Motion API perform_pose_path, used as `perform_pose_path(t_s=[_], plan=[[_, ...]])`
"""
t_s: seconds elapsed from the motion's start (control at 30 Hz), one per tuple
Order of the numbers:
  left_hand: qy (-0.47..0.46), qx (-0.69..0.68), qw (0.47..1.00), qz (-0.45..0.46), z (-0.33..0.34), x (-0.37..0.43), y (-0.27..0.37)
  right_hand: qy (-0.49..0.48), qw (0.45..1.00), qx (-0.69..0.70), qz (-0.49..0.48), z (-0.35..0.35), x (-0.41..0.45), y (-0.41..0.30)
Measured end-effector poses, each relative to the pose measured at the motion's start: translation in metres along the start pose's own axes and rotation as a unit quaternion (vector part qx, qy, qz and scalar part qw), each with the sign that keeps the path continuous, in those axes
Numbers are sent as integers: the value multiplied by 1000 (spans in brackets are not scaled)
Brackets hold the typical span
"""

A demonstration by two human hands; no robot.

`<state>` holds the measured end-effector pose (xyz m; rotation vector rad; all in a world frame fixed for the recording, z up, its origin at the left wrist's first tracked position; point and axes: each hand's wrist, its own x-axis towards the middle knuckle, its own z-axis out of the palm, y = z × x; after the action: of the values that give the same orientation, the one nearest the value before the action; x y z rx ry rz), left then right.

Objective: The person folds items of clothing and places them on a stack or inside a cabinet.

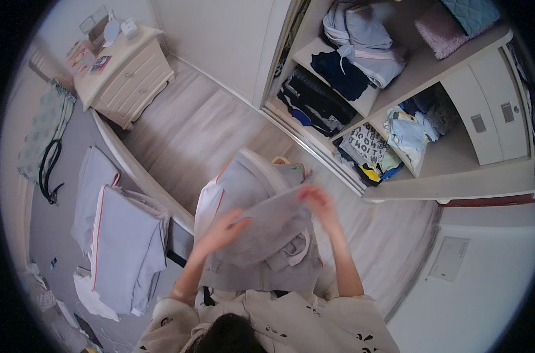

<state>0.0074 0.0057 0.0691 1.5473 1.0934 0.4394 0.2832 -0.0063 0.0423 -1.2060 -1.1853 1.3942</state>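
Note:
A light grey garment (267, 225) with white panels and orange piping lies spread in front of my body. My left hand (225, 229) is on the left part of its raised edge, thumb and fingers around the fabric. The upper right corner of that edge is pinched in my right hand (316, 200), which is blurred. Beneath and beyond the edge, more grey cloth and a curved pale band show; what supports the pile is hidden. To the left, folded grey garments with orange piping (130, 247) rest on the grey bed surface (51, 229).
A cream drawer cabinet (130, 79) stands upper left. At upper right is an open wardrobe (426, 181) with clothes heaped on its shelves, including a dark blue garment (340, 75). A black strap (49, 172) lies on the bed by a patterned cloth (49, 128).

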Motion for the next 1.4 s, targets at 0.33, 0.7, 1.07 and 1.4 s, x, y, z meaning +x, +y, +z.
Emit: perform_pose_path(t_s=[0.33,0.7,1.07,1.4], plan=[[-331,174,925,-72,-77,21,-85,-10,936,136,323,-102,63,152],[-62,-143,960,-233,-86,176,-102,157,901,-285,286,-87,165,106],[-36,-241,949,-198,-87,189,-125,196,901,-280,268,-91,191,71],[261,-168,930,-196,-57,249,-111,259,887,-351,151,-90,212,89]])
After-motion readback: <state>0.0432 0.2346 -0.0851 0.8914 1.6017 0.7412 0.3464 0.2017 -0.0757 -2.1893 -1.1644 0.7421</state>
